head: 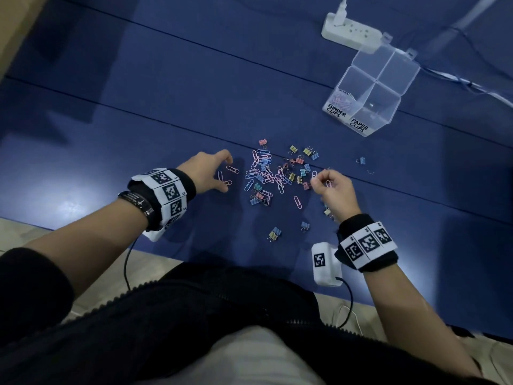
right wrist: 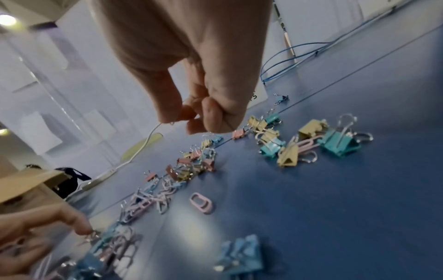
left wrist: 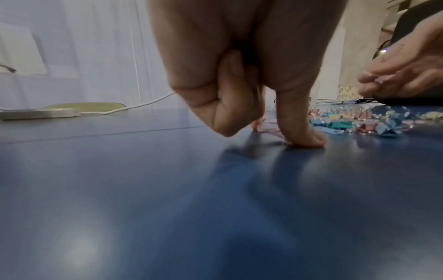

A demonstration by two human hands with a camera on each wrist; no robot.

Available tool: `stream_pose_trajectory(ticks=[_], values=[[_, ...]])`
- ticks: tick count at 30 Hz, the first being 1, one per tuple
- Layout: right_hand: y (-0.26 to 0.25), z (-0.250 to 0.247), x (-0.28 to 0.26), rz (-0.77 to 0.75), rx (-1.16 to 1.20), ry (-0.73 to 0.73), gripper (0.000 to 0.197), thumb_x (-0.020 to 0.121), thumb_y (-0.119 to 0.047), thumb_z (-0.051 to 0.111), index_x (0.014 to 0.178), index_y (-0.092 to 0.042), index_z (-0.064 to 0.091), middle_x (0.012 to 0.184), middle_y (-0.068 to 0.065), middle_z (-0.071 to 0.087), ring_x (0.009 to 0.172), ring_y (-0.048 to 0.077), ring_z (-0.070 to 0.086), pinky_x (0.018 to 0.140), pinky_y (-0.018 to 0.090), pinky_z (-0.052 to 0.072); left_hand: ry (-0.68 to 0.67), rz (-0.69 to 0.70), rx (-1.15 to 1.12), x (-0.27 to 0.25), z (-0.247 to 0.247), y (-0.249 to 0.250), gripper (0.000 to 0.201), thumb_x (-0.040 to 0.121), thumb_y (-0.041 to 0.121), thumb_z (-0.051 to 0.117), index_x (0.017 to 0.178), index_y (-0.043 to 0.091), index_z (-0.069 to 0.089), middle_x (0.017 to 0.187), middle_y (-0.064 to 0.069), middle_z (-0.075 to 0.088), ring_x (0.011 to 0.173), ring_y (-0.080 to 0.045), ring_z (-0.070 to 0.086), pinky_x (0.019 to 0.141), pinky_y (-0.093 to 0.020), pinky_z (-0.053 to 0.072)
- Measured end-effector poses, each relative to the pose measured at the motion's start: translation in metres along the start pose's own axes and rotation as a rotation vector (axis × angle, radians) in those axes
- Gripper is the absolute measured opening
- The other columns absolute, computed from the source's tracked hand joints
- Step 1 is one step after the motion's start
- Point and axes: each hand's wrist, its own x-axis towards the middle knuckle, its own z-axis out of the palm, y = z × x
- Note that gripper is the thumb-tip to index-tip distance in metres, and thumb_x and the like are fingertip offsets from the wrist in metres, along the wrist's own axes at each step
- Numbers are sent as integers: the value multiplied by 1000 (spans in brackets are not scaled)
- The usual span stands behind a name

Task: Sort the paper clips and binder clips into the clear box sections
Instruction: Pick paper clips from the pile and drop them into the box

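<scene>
A mixed pile of pastel paper clips [head: 263, 173] and binder clips [head: 302, 173] lies mid-table. My left hand [head: 222, 172] is at the pile's left edge. Its thumb tip [left wrist: 309, 138] presses a pink paper clip [left wrist: 268, 131] on the table, and its other fingers [left wrist: 227, 106] are curled into the palm over what looks like pink paper clips [right wrist: 13, 244]. On the pile's right side my right hand [head: 323, 180] pinches a few pink paper clips [head: 329, 184] just above the table. The clear box [head: 399, 79] stands far right; pink paper clips [head: 344, 100] lie in its section labelled BINDER CLIPS.
A white power strip [head: 352, 31] with a plugged cable lies behind the box, and blue cables [head: 458, 79] run along the right. Stray binder clips [head: 274, 233] sit near the table's front edge [head: 83, 234]. One blue binder clip [head: 361, 161] lies apart at the right.
</scene>
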Motion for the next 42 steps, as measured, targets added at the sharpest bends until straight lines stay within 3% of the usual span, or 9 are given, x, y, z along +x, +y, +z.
stream_pose_trajectory(ticks=[3, 8, 14, 20, 23, 26, 30, 37, 42], values=[[-4, 2, -3, 63, 157, -64, 30, 92, 2, 43, 70, -18, 42, 65, 1, 57, 42, -2, 36, 39, 8, 27, -26, 45, 5, 4, -1, 1, 39, 77, 18, 74, 110, 12, 55, 68, 6, 39, 78, -22, 47, 68, -26, 36], [-5, 0, -7, 118, 302, -176, 30, 93, 5, 38, 89, -23, 48, 50, -7, 63, 38, 2, 34, 40, 14, 24, -122, 120, 98, 5, -1, 1, 10, 85, 19, 64, 89, 10, 60, 64, 11, 43, 78, -16, 47, 53, -16, 33], [-1, -4, -17, 347, 531, -266, 26, 89, -9, 32, 68, -13, 48, 60, 0, 60, 42, 7, 38, 38, 16, 26, -150, 122, 157, 2, 0, 4, 33, 91, 20, 51, 61, 22, 38, 64, 5, 46, 71, -19, 45, 59, -26, 36], [5, 8, -16, 275, 34, -66, 47, 96, -32, 39, 52, -17, 35, 52, -1, 33, 44, 12, 28, 43, 18, 22, -158, -51, -915, 3, -6, 15, 23, 54, 3, 41, 38, 17, 32, 31, 9, 24, 27, -6, 20, 37, -5, 19], [4, 12, -19, 124, -441, -58, 33, 95, -32, 43, 71, -10, 46, 72, 4, 50, 69, 20, 45, 66, 27, 31, -157, -23, -1101, 4, -4, 23, 35, 51, -7, 34, 31, 21, 30, 30, 8, 23, 26, -4, 18, 37, -3, 21], [5, 15, -22, 143, -574, -152, 26, 85, -30, 62, 88, -11, 45, 88, 4, 51, 84, 21, 47, 74, 29, 36, -134, -5, -1052, 6, 1, 27, 52, 64, -19, 29, 32, 22, 28, 30, 8, 23, 27, -3, 17, 37, -2, 20], [7, 23, -20, 135, -658, -123, 16, 85, -22, 61, 81, -13, 48, 86, 5, 55, 86, 27, 55, 75, 32, 41, -82, -33, -1068, 7, 1, 27, 43, 69, -25, 18, 51, 14, 23, 33, 9, 22, 27, -2, 16, 37, -2, 19], [-1, 25, -21, 92, -615, -251, 14, 89, -18, 48, 77, -11, 46, 70, 0, 49, 72, 21, 49, 66, 28, 37, -52, -32, -583, 6, -9, 7, 41, 78, -17, 45, 58, 16, 30, 38, 7, 32, 35, -12, 26, 29, -10, 21], [-12, 32, -19, 194, -74, -255, 26, 88, -9, 42, 64, -17, 36, 58, 1, 45, 37, 3, 35, 37, 17, 26, -33, -24, 51, -4, -13, -1, 23, 76, 9, 71, 91, 14, 55, 72, 2, 46, 74, -19, 45, 65, -24, 38]])
